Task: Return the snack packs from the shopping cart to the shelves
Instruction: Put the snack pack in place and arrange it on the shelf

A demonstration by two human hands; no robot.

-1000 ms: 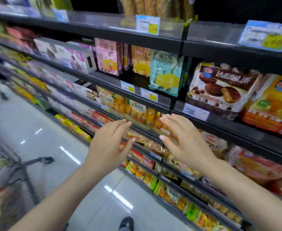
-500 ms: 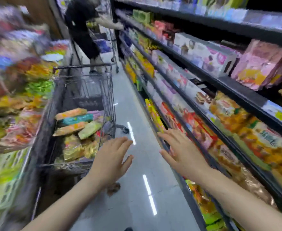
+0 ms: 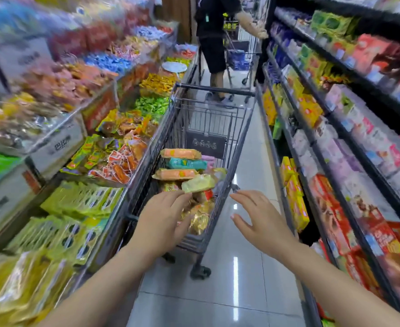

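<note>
Both hands, left (image 3: 162,220) and right (image 3: 262,223), reach empty with grip wide toward stacked orange, teal and yellow snack packs (image 3: 182,171) in the grey wire shopping cart (image 3: 236,147); a hasty grab could topple the loose pile.

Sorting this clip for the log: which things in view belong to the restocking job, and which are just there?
Part of the job:
- grey wire shopping cart
- orange, teal and pale green snack packs piled in it
- dark shelves of boxed snacks on the right
- left hand and right hand, both empty

Just there:
- bulk bins of loose sweets on the left
- another shopper in black ahead
</note>
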